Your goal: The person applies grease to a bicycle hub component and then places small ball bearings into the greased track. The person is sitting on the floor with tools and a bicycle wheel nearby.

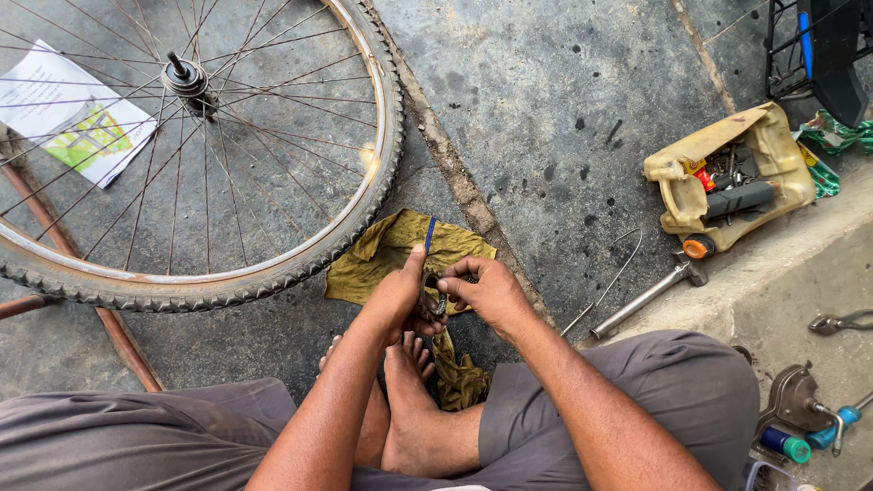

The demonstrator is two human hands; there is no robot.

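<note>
Pinching a small dark part (439,303), both hands (446,295) meet over the yellow rag (382,250); white-green leaflet (68,109) far left.

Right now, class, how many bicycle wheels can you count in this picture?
1. The bicycle wheel lies flat on the concrete floor at upper left, beyond the left hand and right hand. More may lie outside the picture.

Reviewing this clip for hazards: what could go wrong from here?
The small dark part, pinched between left hand and right hand, might slip and get lost in the yellow rag. The bare feet lie right below, so a dropped part could hit them. The hammer by the right knee could be knocked.
</note>
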